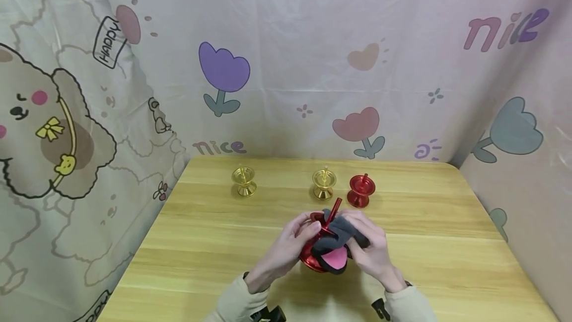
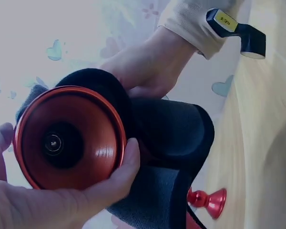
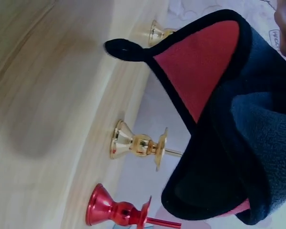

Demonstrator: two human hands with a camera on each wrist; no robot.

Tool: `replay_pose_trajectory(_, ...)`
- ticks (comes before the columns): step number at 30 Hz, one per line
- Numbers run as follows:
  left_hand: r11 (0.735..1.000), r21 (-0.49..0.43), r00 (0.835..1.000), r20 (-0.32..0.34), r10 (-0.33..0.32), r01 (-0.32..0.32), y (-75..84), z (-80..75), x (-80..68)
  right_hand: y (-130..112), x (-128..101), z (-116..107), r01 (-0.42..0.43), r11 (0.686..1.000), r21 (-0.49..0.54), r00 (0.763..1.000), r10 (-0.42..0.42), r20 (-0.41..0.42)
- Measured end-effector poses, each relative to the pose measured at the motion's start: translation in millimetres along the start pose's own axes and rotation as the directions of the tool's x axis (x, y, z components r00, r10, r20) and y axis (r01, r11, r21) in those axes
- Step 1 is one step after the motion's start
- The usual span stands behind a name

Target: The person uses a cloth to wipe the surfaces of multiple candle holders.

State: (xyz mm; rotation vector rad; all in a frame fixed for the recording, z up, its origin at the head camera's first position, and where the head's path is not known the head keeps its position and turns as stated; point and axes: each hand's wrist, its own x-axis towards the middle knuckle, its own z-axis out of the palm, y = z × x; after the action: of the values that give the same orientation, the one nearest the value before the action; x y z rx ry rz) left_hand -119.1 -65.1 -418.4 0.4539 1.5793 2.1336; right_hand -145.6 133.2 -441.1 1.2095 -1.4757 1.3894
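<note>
- Red metal candle holder (image 1: pixel 318 250): held above the surface (image 1: pixel 201 242), front centre. Judged rigid, light, slick on its glossy lacquer; the flared base rim offers the surest hold.
- Left hand (image 1: pixel 290 242): fingers curled round that base rim.
- Right hand (image 1: pixel 368 250): fingers pinching a soft grey-and-pink cloth (image 1: pixel 337 242) against the holder.

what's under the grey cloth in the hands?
A shiny red metal candle holder, gripped at its round base by the left hand. The right hand presses the grey, pink-lined cloth over its stem; that stem is mostly covered.
</note>
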Motion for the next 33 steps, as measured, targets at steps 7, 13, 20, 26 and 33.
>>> replay_pose_trajectory(7, 0.863, 0.504, 0.993, -0.065, 0.094, -0.048, -7.0, -3.5, -9.3, 8.9, -10.8, -8.9, -0.141, 0.987, -0.08, 0.989, 0.136, -0.061)
replay_pose_trajectory(13, 0.743, 0.645, 0.957, -0.062, 0.284, -0.179, -12.3, -0.3, -13.3, 10.4, -9.5, -10.5, -0.218, 0.964, -0.154, 0.975, 0.21, -0.07)
replay_pose_trajectory(20, 0.841, 0.5, 0.946, -0.119, 0.302, -0.205, -11.5, -2.1, -15.3, 9.8, -3.4, -4.1, -0.256, 0.959, -0.125, 0.966, 0.25, -0.063)
replay_pose_trajectory(26, 0.912, 0.317, 0.963, 0.016, 0.27, -0.261, -9.8, -14.3, -14.9, 8.4, -2.1, 1.5, -0.282, 0.955, -0.09, 0.958, 0.276, -0.078)
replay_pose_trajectory(33, 0.975, 0.122, 0.979, 0.109, 0.171, -0.184, -9.5, -27.6, -12.0, 11.8, -7.2, 8.5, -0.296, 0.952, -0.074, 0.951, 0.286, -0.119)
